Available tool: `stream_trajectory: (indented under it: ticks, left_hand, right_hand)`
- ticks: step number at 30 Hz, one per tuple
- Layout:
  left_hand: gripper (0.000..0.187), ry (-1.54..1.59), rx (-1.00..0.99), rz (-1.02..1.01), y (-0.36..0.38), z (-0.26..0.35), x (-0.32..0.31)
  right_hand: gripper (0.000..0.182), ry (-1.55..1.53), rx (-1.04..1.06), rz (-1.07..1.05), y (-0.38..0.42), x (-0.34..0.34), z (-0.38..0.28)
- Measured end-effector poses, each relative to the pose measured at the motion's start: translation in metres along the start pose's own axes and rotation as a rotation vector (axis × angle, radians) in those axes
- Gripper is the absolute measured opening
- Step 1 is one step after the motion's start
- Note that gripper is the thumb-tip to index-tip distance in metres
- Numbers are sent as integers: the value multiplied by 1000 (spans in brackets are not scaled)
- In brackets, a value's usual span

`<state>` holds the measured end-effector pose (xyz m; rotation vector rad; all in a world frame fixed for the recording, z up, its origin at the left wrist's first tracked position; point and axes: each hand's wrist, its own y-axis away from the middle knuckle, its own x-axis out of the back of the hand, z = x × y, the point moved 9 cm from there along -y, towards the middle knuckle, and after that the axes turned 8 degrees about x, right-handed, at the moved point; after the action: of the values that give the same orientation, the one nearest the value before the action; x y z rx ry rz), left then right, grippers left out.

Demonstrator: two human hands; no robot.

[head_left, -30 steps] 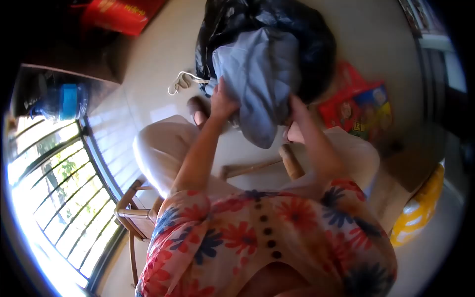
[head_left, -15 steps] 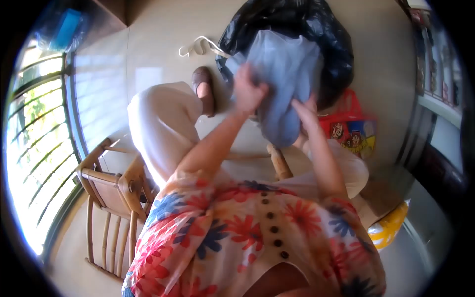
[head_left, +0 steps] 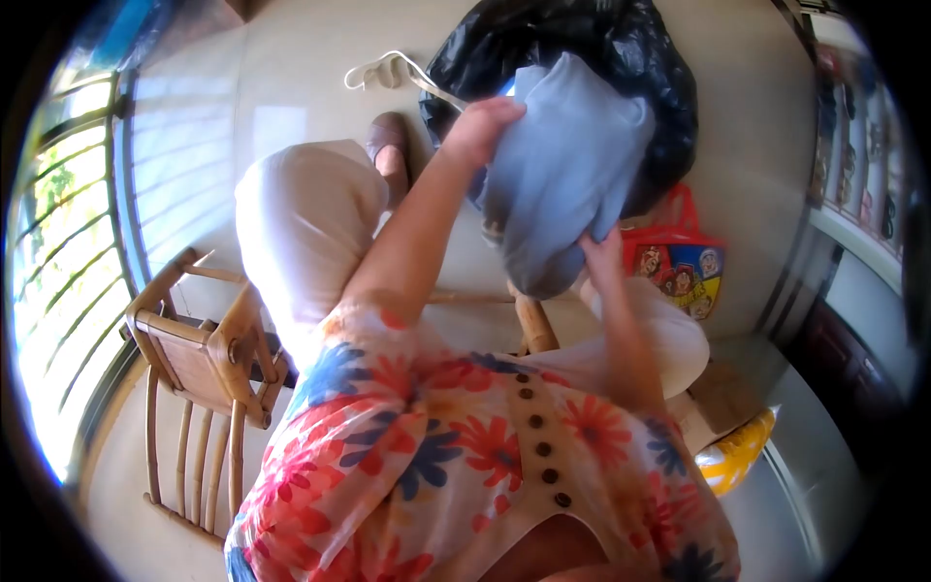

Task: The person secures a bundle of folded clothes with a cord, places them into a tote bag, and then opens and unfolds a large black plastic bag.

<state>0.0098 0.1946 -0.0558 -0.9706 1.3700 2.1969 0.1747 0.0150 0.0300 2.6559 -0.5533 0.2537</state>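
Note:
A grey-blue cloth garment (head_left: pixel 567 165) is stretched between my two hands, partly over the open black plastic bag (head_left: pixel 669 97). My left hand (head_left: pixel 480 131) is closed on its upper left edge. Lower down, my right hand (head_left: pixel 603 257) pinches its lower right side. The cloth hangs in soft folds, and its lower end comes down near a wooden pole (head_left: pixel 533 320) between my knees. Beside the bag, a thin white strap (head_left: pixel 402 63) lies in a loop on the floor and runs toward my left hand.
A red printed bag (head_left: pixel 679 262) stands right of my knee. Behind it are a cardboard box (head_left: pixel 722 398) and a yellow package (head_left: pixel 742 451). At left, a bamboo chair (head_left: pixel 199 354) stands by the barred window (head_left: pixel 73 242). Shelves (head_left: pixel 858 145) line the right side.
My left hand has shifted up to the garment's upper left edge, and the cloth is spread wider and turned. My right hand has moved slightly down with its side of the cloth.

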Motion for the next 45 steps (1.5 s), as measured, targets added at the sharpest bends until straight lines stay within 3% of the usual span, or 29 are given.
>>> stream_trajectory:
  ticks: [1,5,9,12,17,19,21,23,24,27,29,32,35,37,39,40,41,43,45]
  left_hand:
    - [24,76,30,-124,-1,3,-15]
    - [22,144,357,116,-51,-48,35]
    - [25,-123,382,-48,-65,-33,22]
    - [25,-82,267,-204,-70,-25,-10]
    - [25,-497,-17,237,-103,-9,46]
    - [26,-634,-44,470,-97,5,88]
    - [26,-623,43,703,-74,8,135]
    - [27,-258,198,965,-41,-12,178]
    - [30,-160,148,1028,-22,-7,167]
    - [46,-134,156,897,-32,3,160]
    - [36,-8,159,879,-47,3,160]
    - [21,188,66,755,-70,2,176]
    - [15,596,-126,577,-55,25,170]
    - [15,580,-474,197,-53,59,204]
    - [19,353,-513,360,-2,102,158]
    - [19,292,-494,573,22,115,136]
    - [22,120,-478,458,36,129,107]
    - [27,-247,-586,613,80,145,25]
    - [31,-525,-587,505,85,119,-54]
  right_hand:
    - [55,-1,-17,10,0,0,-1]
    - [51,-103,20,-21,-4,-5,-1]
    - [46,-45,86,-13,-1,-2,2]
    - [44,-68,73,-1,0,4,22]
    - [44,-171,28,107,-8,-12,-16]
    - [46,16,95,102,-15,-11,-13]
    - [49,177,117,96,-16,-10,-8]
    - [53,314,106,76,-16,-11,-2]
    - [53,285,102,103,-15,-9,4]
    - [52,181,75,159,-11,-10,12]
    - [51,71,42,175,-13,-14,6]
    - [47,247,48,138,-19,-16,-2]
    - [48,342,28,111,-26,-20,-18]
    - [50,497,126,124,-31,-24,5]
    - [54,729,102,191,-31,-19,3]
    - [52,725,80,196,-31,-25,-14]
    - [54,709,55,162,-33,-27,-15]
    - [58,682,-57,169,-31,-33,-19]
    - [57,678,-65,179,-30,-35,-20]
